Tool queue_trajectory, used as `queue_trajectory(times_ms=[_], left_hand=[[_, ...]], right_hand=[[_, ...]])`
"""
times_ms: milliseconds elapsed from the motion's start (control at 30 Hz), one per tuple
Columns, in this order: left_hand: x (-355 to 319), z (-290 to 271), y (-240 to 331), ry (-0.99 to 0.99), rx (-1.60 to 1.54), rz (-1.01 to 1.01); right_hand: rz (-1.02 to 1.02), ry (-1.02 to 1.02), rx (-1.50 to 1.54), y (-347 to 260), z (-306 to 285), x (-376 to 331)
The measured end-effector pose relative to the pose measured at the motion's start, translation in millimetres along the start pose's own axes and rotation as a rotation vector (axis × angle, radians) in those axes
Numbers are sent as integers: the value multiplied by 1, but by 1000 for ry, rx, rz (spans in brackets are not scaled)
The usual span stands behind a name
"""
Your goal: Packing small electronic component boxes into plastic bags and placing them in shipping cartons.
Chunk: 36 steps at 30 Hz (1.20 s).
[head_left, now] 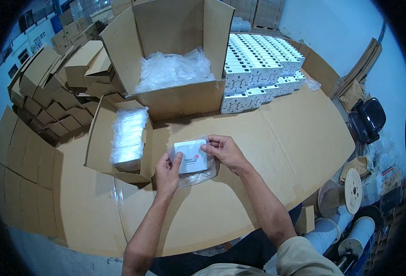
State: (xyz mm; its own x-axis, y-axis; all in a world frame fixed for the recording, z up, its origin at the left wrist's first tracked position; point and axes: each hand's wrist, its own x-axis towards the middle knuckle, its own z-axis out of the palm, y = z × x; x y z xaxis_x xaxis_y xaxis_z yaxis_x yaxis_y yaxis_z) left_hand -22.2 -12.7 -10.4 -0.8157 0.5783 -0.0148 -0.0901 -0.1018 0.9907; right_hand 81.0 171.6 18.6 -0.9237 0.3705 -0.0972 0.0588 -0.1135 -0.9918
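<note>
The left hand (167,176) and right hand (227,153) grip a white square piece (190,155) in a clear plastic bag (194,179) from either side, thumbs on top, above the middle of the desk (276,161). Just left, a small open carton (96,146) holds a row of bagged pieces (128,135). Beyond stands a large open carton (184,99) of clear bags (175,71); far right, white units (253,76) are stacked.

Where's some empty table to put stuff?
Right of the right hand, in front of the stacked white boxes; also left of the left forearm, nearer than the small open carton. Crowded: far side, around the big carton.
</note>
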Motion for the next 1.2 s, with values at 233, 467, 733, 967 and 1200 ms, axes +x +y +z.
queue_trajectory(times_ms=[233,467,733,967,1200], left_hand=[[0,0,-3,59,75,18],[0,2,8,80,51,130],[-1,-3,16,8,57,182],[-1,-5,23,26,116,169],[3,3,17,-78,-196,201]], right_hand=[[-82,97,5,5,8,3],[-110,110,6,6,11,4],[-221,113,154,-3,13,-3],[-283,102,205,-5,15,-6],[-283,16,223,-14,18,-12]])
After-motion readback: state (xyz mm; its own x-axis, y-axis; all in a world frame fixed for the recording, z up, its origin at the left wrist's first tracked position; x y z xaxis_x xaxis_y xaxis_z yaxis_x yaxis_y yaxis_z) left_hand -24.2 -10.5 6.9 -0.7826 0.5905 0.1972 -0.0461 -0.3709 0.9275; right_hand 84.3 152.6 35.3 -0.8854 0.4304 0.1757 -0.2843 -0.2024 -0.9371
